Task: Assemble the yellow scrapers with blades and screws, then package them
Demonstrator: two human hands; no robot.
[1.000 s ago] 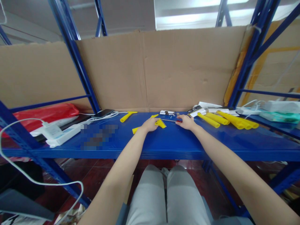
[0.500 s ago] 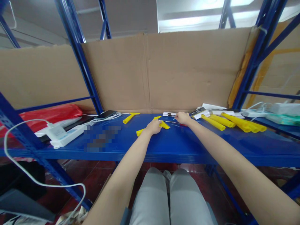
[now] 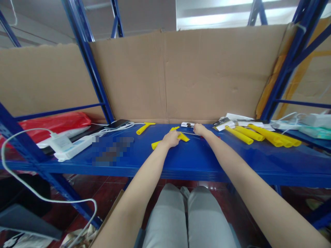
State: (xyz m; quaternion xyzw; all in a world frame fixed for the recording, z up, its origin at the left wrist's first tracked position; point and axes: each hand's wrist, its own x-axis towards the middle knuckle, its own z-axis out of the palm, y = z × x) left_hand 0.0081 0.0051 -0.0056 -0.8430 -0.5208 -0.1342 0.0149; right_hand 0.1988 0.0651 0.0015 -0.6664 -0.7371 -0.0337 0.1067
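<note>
My left hand [image 3: 170,138] is closed around a yellow T-shaped scraper [image 3: 183,137] and holds it down on the blue shelf [image 3: 139,151]. The scraper's tube end pokes out to the left of the hand, its wide head to the right. Just right of it, my right hand [image 3: 199,130] has its fingers pinched together; what they hold is too small to make out. A thin metal rod [image 3: 190,134] lies between the hands, running towards a bit of red under my right wrist. Behind the right hand lies a small black-and-white item [image 3: 187,124].
Another yellow T-shaped scraper [image 3: 145,128] lies at the back left. Several yellow tubes [image 3: 239,134] and white packets [image 3: 223,124] lie to the right. On the left are a white power strip [image 3: 74,148], cables and a dark phone [image 3: 119,123]. A cardboard sheet [image 3: 207,75] walls the back.
The view has shifted slightly. My right hand has moved a little left, nearer the scraper, and more red shows beyond its wrist. My left hand keeps its hold.
</note>
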